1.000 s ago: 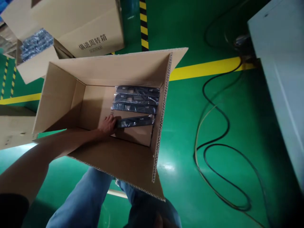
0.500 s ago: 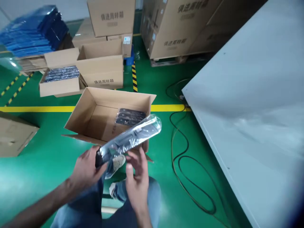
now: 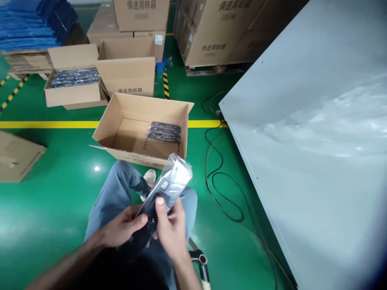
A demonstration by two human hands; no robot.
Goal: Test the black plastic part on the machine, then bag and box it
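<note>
A long black part in a clear plastic bag [image 3: 165, 185] slants across my lap, its shiny bagged end pointing up and to the right. My left hand [image 3: 125, 225] grips its lower left side, thumb on top. Around its middle, on the right side, my right hand [image 3: 171, 223] is closed with the thumb pressed on the upper face. Beyond my knees stands an open cardboard box [image 3: 130, 133]. Several similar wrapped dark parts [image 3: 165, 132] lie in a row at the right side inside it. The lower end of the held part is dark and hard to make out.
A large grey panel [image 3: 302, 133] fills the right, with black cables [image 3: 222, 173] on the green floor beside it. Another open box of wrapped parts [image 3: 75, 76] stands back left. Stacked cartons [image 3: 211, 44] are behind, a closed carton [image 3: 18, 157] at far left.
My right hand has closed on the bagged part, which came nearer my body and turned steeper. The view has shifted, and the open box is no longer overlapped as much by the part.
</note>
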